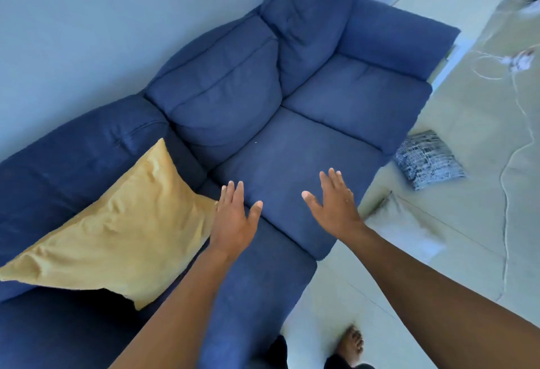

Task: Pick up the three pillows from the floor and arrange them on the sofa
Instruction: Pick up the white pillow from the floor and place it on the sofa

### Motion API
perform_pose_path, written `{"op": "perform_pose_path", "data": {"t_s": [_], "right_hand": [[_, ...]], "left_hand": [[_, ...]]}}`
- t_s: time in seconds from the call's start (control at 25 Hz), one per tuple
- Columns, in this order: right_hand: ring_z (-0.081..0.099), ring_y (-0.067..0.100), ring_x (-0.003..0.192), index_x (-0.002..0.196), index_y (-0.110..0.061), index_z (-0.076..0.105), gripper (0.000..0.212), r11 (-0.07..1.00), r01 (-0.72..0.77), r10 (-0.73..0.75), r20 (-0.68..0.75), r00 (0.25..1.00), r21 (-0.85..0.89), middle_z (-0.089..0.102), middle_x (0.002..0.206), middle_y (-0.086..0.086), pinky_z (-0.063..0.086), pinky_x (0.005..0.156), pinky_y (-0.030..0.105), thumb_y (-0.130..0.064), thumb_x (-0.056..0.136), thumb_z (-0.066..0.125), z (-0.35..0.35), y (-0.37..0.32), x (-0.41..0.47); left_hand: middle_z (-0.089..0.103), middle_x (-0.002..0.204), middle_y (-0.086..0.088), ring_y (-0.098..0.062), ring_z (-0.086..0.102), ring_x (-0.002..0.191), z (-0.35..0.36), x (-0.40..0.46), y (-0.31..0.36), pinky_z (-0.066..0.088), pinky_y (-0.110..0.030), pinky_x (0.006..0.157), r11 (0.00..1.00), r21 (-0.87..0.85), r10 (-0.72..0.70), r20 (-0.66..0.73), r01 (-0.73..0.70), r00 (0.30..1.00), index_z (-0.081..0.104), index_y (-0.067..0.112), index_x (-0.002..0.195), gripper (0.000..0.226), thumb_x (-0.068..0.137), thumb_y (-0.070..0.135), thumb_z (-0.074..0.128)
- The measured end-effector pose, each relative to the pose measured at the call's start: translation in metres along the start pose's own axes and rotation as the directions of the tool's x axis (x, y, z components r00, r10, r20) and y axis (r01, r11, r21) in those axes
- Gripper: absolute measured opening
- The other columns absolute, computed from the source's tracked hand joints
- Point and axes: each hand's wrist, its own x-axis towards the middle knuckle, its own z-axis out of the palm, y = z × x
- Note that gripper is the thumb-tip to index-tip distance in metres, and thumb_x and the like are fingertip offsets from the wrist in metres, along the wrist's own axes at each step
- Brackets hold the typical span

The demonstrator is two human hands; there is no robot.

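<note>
Over the blue sofa (292, 161), both hands are held flat, fingers spread, gripping nothing. A yellow pillow (117, 228) is propped beside the left hand (233, 222). Right of the sofa, a patterned pillow (428, 155) is left on the floor (467, 222), nearer the right hand (336, 205).

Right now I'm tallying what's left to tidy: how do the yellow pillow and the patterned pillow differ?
The yellow pillow is already on the sofa, propped against its back; the patterned pillow lies on the floor beside it. The yellow pillow is plain, the patterned pillow black and white. Neither is being held; both look square and soft.
</note>
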Motion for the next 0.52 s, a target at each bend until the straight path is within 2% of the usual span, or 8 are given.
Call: {"op": "perform_pose_path", "data": {"t_s": [0.16,0.28,0.44,0.52], "right_hand": [[0.008,0.032,0.162,0.163,-0.006,0.027,0.08,0.99,-0.136,0.137,-0.044,0.99,0.022,0.015,0.174,0.017,0.022,0.126,0.052,-0.056,0.102,0.046,-0.05,0.126,-0.04],[0.008,0.031,0.162,0.163,-0.007,0.026,0.079,0.963,-0.263,0.267,-0.053,0.962,0.059,0.014,0.174,0.016,0.021,0.126,0.053,-0.055,0.103,0.045,-0.083,0.213,-0.087],[0.009,0.033,0.162,0.162,-0.004,0.027,0.105,0.899,-0.428,0.436,-0.105,0.894,0.09,0.016,0.173,0.019,0.024,0.122,0.056,-0.076,0.087,0.019,-0.12,0.306,-0.136],[0.008,0.033,0.162,0.162,-0.003,0.026,0.096,0.87,-0.483,0.491,-0.091,0.866,0.1,0.016,0.173,0.019,0.024,0.122,0.056,-0.071,0.094,0.031,-0.131,0.331,-0.142]], "left_hand": [[0.013,0.18,-0.01,-0.026,0.006,0.168,0.09,-0.014,0.093,0.012,-0.045,0.132,0.982,0.109,0.139,0.144,-0.156,0.98,0.019,0.012,0.17,0.077,0.108,0.047,0.048],[0.01,0.18,-0.009,-0.026,0.006,0.167,0.155,-0.033,0.153,0.012,-0.044,0.131,0.947,0.181,0.208,0.278,-0.263,0.938,0.014,0.013,0.171,0.078,0.109,0.048,0.046],[0.005,0.181,-0.009,-0.026,0.002,0.168,0.224,-0.055,0.225,0.01,-0.043,0.133,0.912,0.177,0.268,0.421,-0.369,0.866,0.008,0.013,0.172,0.08,0.11,0.048,0.045],[0.003,0.181,-0.008,-0.025,0.001,0.168,0.243,-0.055,0.247,0.01,-0.042,0.133,0.89,0.193,0.285,0.469,-0.412,0.836,0.007,0.014,0.172,0.081,0.11,0.049,0.044]]}}
